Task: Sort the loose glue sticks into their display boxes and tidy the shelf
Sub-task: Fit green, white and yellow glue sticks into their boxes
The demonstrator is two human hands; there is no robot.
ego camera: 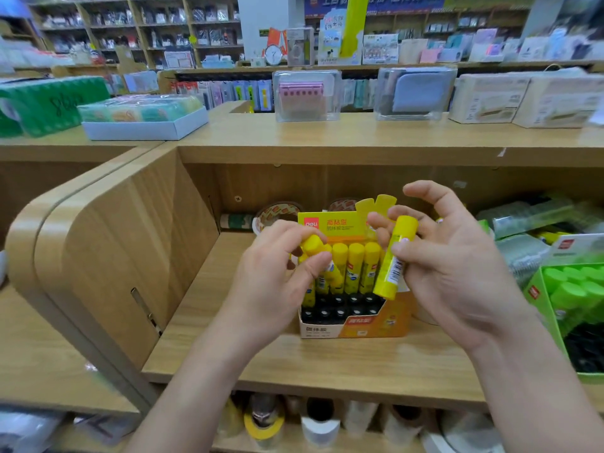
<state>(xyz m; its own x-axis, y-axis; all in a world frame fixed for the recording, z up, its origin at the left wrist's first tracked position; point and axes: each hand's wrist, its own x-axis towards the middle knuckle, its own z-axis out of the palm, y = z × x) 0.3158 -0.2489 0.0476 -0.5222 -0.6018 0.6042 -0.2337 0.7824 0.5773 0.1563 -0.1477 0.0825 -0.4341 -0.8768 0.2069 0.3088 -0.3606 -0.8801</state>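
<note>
- 1 view only: a wide-angle camera worn on the person's head.
- It faces forward and down into a wooden shelf (327, 364) bay. The shop's far racks run blurred across the top of the frame.
- It sits close. Both forearms enter from the bottom edge, and the left hand (274, 273), gripping a glue stick (312, 245), is at centre frame.
- The right hand (457, 266) pinches a second glue stick (390, 273), near enough that its barcode shows.
- Shelf edges bow toward the frame's left side.
</note>
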